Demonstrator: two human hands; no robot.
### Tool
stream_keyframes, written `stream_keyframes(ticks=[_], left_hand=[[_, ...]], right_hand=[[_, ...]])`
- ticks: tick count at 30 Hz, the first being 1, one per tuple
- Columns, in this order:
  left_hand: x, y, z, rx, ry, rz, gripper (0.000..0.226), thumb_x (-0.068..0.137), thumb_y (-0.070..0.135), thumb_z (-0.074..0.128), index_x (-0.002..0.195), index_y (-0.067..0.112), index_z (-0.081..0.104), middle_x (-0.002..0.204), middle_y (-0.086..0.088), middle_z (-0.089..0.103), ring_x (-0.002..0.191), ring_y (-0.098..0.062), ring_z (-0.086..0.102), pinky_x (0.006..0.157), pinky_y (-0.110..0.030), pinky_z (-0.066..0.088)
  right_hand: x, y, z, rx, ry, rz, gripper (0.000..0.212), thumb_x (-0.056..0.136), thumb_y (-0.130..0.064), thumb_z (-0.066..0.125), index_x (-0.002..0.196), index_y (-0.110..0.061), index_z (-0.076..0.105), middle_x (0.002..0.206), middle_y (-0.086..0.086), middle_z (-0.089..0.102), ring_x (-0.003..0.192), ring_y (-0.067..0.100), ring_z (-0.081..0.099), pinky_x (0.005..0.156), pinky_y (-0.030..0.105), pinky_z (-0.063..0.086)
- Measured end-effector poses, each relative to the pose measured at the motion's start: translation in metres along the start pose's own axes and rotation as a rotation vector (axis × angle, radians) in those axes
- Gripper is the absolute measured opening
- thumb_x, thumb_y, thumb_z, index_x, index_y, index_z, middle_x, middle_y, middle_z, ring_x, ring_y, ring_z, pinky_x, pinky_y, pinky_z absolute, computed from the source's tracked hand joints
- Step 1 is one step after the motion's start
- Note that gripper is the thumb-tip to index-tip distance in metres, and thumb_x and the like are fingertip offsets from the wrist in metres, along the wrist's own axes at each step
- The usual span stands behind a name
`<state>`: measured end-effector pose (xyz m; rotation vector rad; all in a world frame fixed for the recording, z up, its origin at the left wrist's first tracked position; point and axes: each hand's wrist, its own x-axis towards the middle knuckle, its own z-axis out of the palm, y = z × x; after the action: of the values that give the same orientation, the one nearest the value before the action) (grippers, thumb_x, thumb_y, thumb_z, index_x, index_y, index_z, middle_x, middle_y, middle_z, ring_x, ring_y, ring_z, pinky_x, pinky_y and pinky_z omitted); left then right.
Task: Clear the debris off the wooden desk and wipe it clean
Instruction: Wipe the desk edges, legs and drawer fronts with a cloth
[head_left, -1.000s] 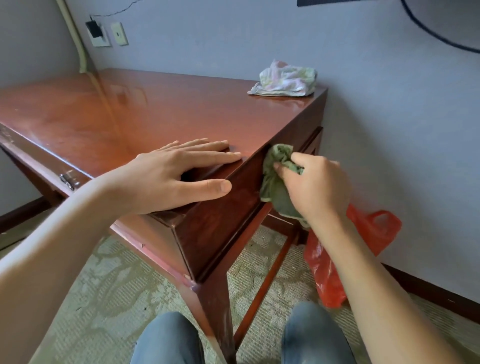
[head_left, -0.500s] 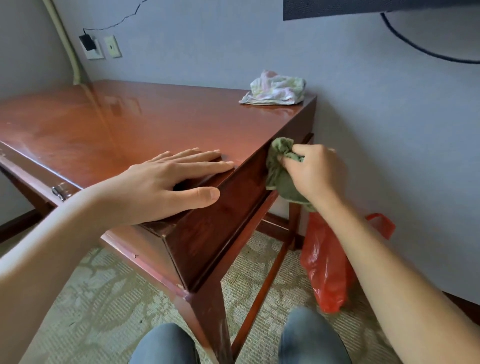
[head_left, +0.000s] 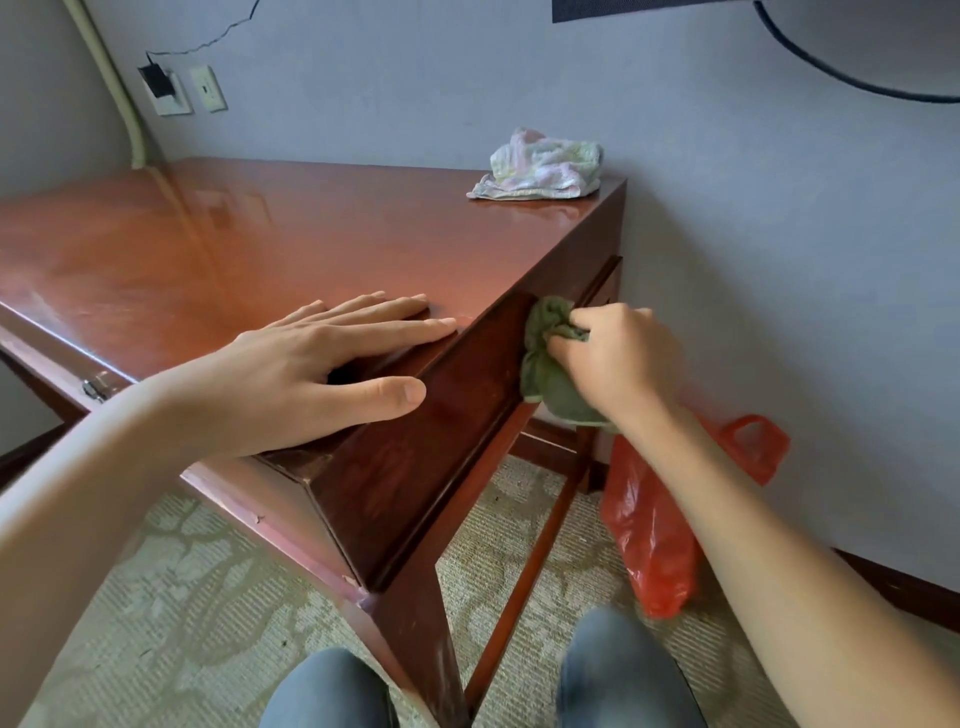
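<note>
Since the earlier frames the right hand (head_left: 618, 364) has carried the green cloth (head_left: 548, 364) farther along the side panel of the wooden desk (head_left: 311, 249), away from the near corner and toward the wall; the left hand (head_left: 311, 374) has stayed in place. The right hand's grip is closed around the bunched cloth, fingers curled over it, pressing it against the dark side face just below the top edge. The left hand lies flat and open on the surface at the near right corner, fingers straight and spread, thumb reaching over the edge onto the side panel.

At the far right corner of the surface, close to the wall, sits a crumpled pale rag (head_left: 540, 166) with pink and green marks. On the patterned carpet (head_left: 182, 597) to the right of the desk, against the wall and partly behind the right forearm, stands a red plastic bag (head_left: 654, 530) with its handle up. On the far wall, left of the desk, are a socket with a black plug (head_left: 158, 83) and a switch plate (head_left: 208, 88). Two knees in blue jeans (head_left: 618, 670) show at the bottom edge.
</note>
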<state>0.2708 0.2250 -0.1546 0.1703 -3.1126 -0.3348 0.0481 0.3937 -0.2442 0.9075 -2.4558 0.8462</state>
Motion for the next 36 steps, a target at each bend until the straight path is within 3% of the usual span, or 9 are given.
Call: stream_keyframes(ticks=[6, 12, 16, 19, 21, 25, 29, 33, 36], left_hand=[[0.001, -0.001, 0.000, -0.020, 0.030, -0.006, 0.061, 0.077, 0.091, 0.030, 0.136, 0.086, 0.015, 0.156, 0.050, 0.010, 0.148, 0.020, -0.003, 0.129, -0.034, -0.001], [-0.001, 0.001, 0.001, -0.030, 0.022, -0.008, 0.062, 0.075, 0.092, 0.030, 0.135, 0.086, 0.017, 0.155, 0.052, 0.010, 0.147, 0.022, -0.003, 0.129, -0.036, 0.002], [-0.001, -0.001, 0.002, -0.046, 0.129, -0.003, 0.058, 0.078, 0.090, 0.039, 0.134, 0.082, 0.034, 0.153, 0.050, 0.024, 0.148, 0.018, 0.014, 0.126, -0.040, 0.017], [-0.008, 0.000, 0.010, -0.124, 0.374, 0.054, 0.037, 0.090, 0.065, 0.058, 0.124, 0.054, 0.070, 0.136, 0.035, 0.059, 0.130, 0.011, 0.052, 0.113, -0.033, 0.044], [-0.021, 0.003, 0.017, -0.085, 0.573, 0.115, 0.028, 0.098, 0.041, 0.061, 0.112, 0.028, 0.081, 0.121, 0.019, 0.073, 0.112, -0.001, 0.069, 0.097, -0.039, 0.057], [-0.060, 0.009, 0.043, 0.121, 0.506, 0.045, 0.062, 0.097, 0.060, 0.050, 0.147, 0.024, 0.059, 0.153, 0.010, 0.053, 0.146, -0.007, 0.045, 0.120, -0.048, 0.038], [-0.065, 0.014, 0.093, 0.273, 0.750, 0.046, 0.061, 0.089, 0.040, 0.067, 0.143, 0.013, 0.058, 0.149, -0.010, 0.055, 0.144, -0.034, 0.046, 0.119, -0.065, 0.027], [-0.055, 0.008, 0.137, 0.201, 1.011, 0.079, 0.068, 0.082, 0.022, 0.072, 0.141, 0.006, 0.042, 0.140, -0.035, 0.047, 0.139, -0.057, 0.040, 0.112, -0.078, 0.024], [-0.054, -0.003, 0.153, 0.209, 1.056, 0.102, 0.076, 0.085, 0.023, 0.066, 0.148, 0.004, 0.028, 0.147, -0.040, 0.030, 0.141, -0.066, 0.028, 0.113, -0.080, 0.021]], right_hand=[[-0.055, -0.023, -0.014, -0.022, -0.019, -0.439, 0.030, 0.077, -0.046, 0.075, 0.065, -0.019, 0.067, 0.052, -0.002, 0.058, 0.054, 0.034, 0.061, 0.055, 0.032, 0.045], [0.023, 0.000, -0.015, -0.194, -0.094, -0.095, 0.022, 0.085, -0.042, 0.071, 0.098, -0.025, 0.078, 0.091, 0.018, 0.071, 0.093, 0.045, 0.067, 0.073, 0.038, 0.047], [0.002, -0.002, -0.014, -0.183, -0.093, -0.170, 0.022, 0.090, -0.045, 0.070, 0.091, -0.024, 0.077, 0.074, 0.010, 0.065, 0.085, 0.041, 0.066, 0.066, 0.034, 0.036], [-0.048, -0.009, -0.016, -0.060, 0.065, -0.276, 0.016, 0.083, -0.042, 0.076, 0.090, -0.028, 0.071, 0.066, -0.002, 0.061, 0.071, 0.036, 0.068, 0.058, 0.032, 0.040], [-0.087, -0.021, -0.013, -0.028, 0.101, -0.387, 0.035, 0.078, -0.037, 0.079, 0.112, -0.032, 0.070, 0.090, -0.008, 0.073, 0.071, 0.028, 0.072, 0.055, 0.030, 0.048], [-0.132, -0.026, 0.012, 0.018, -0.012, -0.407, 0.052, 0.088, -0.046, 0.072, 0.137, -0.037, 0.056, 0.127, -0.013, 0.067, 0.081, 0.017, 0.074, 0.051, 0.033, 0.057], [-0.136, -0.018, 0.028, 0.107, 0.011, -0.300, 0.048, 0.096, -0.053, 0.060, 0.141, -0.037, 0.060, 0.108, -0.015, 0.073, 0.081, 0.011, 0.073, 0.051, 0.033, 0.057], [-0.162, -0.031, 0.011, 0.206, 0.105, -0.457, 0.039, 0.092, -0.035, 0.065, 0.131, -0.032, 0.072, 0.119, -0.005, 0.075, 0.092, 0.016, 0.075, 0.065, 0.037, 0.063], [-0.182, -0.048, 0.012, 0.191, 0.061, -0.555, 0.030, 0.104, -0.034, 0.053, 0.123, -0.032, 0.076, 0.113, 0.000, 0.075, 0.082, 0.021, 0.075, 0.053, 0.038, 0.061]])
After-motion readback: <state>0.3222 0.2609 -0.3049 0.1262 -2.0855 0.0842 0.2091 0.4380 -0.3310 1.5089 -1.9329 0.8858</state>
